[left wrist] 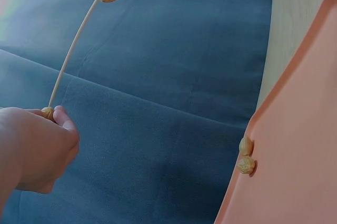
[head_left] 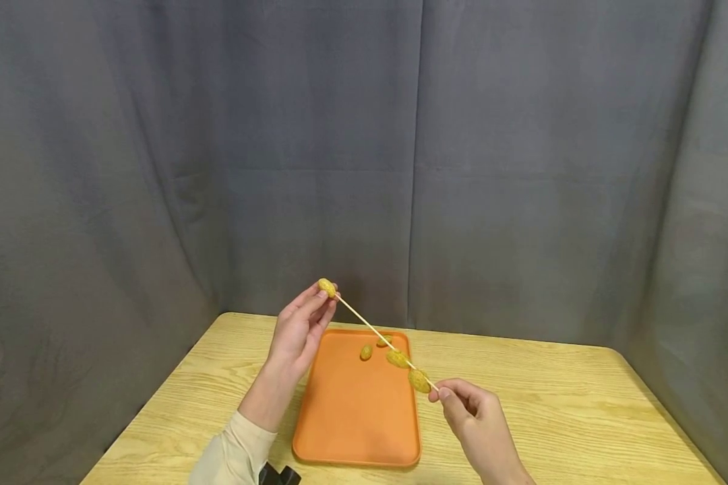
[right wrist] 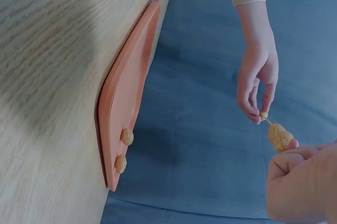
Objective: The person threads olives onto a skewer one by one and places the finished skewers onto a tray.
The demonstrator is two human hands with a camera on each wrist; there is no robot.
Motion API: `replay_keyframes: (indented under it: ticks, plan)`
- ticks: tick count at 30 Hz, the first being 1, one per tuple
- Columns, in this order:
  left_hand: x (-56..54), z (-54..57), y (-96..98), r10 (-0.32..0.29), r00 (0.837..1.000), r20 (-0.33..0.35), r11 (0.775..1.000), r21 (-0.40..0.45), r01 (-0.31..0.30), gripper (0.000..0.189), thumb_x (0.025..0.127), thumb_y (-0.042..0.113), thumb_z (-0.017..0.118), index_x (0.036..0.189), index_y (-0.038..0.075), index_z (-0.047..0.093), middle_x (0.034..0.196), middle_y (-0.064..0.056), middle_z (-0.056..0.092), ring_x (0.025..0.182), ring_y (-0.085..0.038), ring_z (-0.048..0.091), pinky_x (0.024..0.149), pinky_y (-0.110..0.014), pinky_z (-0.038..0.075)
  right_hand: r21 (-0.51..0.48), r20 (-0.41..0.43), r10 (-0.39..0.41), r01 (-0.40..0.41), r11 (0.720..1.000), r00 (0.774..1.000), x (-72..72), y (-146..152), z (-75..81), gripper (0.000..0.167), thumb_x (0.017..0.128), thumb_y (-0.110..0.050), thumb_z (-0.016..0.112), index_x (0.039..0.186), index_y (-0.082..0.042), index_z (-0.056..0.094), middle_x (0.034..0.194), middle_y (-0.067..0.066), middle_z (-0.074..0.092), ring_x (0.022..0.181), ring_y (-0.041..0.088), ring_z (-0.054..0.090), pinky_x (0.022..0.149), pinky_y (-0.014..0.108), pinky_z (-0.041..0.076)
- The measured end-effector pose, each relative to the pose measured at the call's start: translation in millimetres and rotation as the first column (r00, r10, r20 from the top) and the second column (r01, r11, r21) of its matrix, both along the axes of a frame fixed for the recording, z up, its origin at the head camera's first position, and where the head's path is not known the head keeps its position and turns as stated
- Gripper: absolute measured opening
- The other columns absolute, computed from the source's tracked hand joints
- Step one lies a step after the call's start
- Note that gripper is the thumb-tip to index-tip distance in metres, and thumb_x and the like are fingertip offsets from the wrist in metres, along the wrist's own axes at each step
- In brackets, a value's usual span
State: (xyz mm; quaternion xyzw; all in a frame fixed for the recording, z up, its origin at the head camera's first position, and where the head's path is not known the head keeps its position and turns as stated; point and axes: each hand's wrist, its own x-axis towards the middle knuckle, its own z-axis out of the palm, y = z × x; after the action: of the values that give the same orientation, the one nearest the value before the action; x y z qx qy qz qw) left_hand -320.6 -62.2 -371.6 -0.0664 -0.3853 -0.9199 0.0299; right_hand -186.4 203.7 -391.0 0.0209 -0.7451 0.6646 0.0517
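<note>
Higher than the orange tray (head_left: 356, 417), the left hand (head_left: 298, 331) pinches 1 lump (head_left: 327, 287), the right hand (head_left: 470, 414) a stick (head_left: 365, 321) with 2 threaded lumps (head_left: 419, 381); 2 loose lumps (head_left: 366, 352) lie on the tray.

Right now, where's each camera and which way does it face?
Head: on the head, facing forward and down at the stick; left hand, right hand show.
Left wrist: on that wrist, facing the tray and stick; left hand shows.
Right wrist: on that wrist, facing the tray and stick; both hands show.
Both wrist views share the tray's two loose pieces.
</note>
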Motion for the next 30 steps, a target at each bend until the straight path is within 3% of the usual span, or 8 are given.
replay_keyframes:
  ticks: [11,19,30]
  plan:
    - [1.0,-0.8,1.5,0.02,1.0,0.0,0.998,-0.057,-0.02,0.038,0.099,-0.001,0.063,0.136,-0.008,0.056,0.134,-0.026,0.057,0.114,-0.028,0.063,0.104,-0.033,0.048,0.031,-0.025,-0.008,0.008,0.999,1.0,0.6,0,0.9,0.019,0.103,-0.005,0.056,0.092,0.0,0.071,0.056,0.002,0.037,0.047,0.01,0.027,0.043,0.02,0.022]
    - [1.4,-5.1,2.8,0.018,1.0,-0.002,0.999,-0.027,-0.018,0.031,0.101,-0.003,0.059,0.131,-0.01,0.058,0.131,-0.028,0.056,0.107,-0.024,0.065,0.104,-0.034,0.048,0.054,-0.024,0.0,0.001,0.999,1.0,0.2,0,0.1,0.019,0.102,-0.005,0.056,0.092,-0.002,0.072,0.056,0.002,0.038,0.046,0.01,0.027,0.042,0.019,0.021]
    - [-0.3,-11.5,8.8,0.036,0.999,-0.003,0.999,-0.026,-0.036,0.031,0.101,-0.002,0.057,0.13,-0.013,0.055,0.116,-0.018,0.064,0.102,-0.023,0.064,0.102,-0.033,0.05,0.077,-0.027,-0.009,0.011,0.997,1.0,0.2,-2,-1.6,0.019,0.102,-0.005,0.056,0.091,-0.004,0.072,0.057,0.002,0.039,0.046,0.01,0.028,0.042,0.02,0.021]
